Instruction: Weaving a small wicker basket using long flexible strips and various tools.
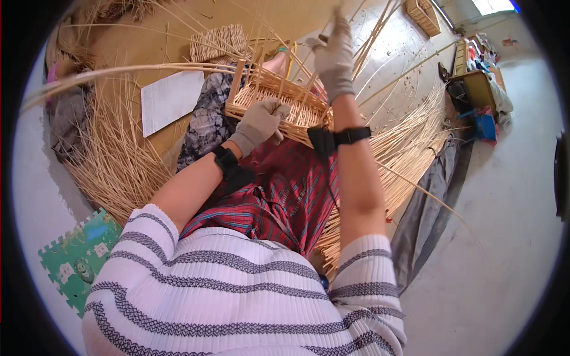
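Observation:
A half-woven wicker basket of pale cane rests across my lap, its upright stakes sticking out beyond the rim. My left hand, in a light grey work glove, is closed on the near side of the basket. My right hand, gloved the same way, is raised beyond the basket's right end. Its fingers stretch upward with the thumb apart, and the fingertips are slightly blurred. Long loose canes reach from the basket toward the far left.
Piles of thin canes lie on the left and on the right. Farther off are a small woven piece and another wicker basket. A white board lies left of my legs, a green foam mat at lower left.

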A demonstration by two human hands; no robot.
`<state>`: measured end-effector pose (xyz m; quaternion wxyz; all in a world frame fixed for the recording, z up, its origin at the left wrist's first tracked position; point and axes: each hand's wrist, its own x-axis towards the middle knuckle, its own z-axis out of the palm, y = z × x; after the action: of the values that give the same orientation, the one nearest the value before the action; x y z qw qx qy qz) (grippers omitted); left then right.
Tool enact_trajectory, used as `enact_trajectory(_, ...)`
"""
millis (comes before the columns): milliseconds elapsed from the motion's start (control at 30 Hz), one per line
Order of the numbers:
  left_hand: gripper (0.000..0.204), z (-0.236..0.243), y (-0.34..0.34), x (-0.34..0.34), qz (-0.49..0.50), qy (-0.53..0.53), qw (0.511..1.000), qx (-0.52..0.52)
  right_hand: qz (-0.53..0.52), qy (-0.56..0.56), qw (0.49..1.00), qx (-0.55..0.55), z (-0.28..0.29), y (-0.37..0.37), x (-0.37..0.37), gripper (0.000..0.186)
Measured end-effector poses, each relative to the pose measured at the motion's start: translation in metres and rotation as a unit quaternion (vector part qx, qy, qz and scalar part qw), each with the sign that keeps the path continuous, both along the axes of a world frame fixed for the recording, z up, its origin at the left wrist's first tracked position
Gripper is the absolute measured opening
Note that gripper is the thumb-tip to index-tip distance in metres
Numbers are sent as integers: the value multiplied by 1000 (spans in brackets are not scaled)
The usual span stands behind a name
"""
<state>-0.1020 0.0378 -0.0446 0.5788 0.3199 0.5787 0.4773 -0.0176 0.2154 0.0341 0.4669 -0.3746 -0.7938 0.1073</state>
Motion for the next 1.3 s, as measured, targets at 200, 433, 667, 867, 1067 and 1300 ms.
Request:
enact_trajectory(200, 17, -14, 7, -5, -55, 18, 998, -3, 126, 400, 869, -264, 22, -60, 45, 42)
enact_trajectory(433, 24, -14, 3, 6, -26, 40, 999, 9, 69, 369, 908, -186, -38, -70, 95, 48)
enact_trajectory(667, 28, -18, 14, 14, 26, 100, 994, -29, 148, 575, 766, -246, -65, -196, 113, 24)
enact_trajectory(867, 36, -29, 13, 13, 29, 51, 997, 40, -2, 451, 866, -217, -70, -180, 81, 40)
enact_trajectory(1067, 36, -7, 11, 6, -11, 76, 997, -32, 123, 509, 802, -288, -73, -154, 169, 23)
enact_trajectory(1300, 19, 31, 15, 43, -3, 236, 894, 381, -139, 484, 779, -374, -39, -162, 223, 17)
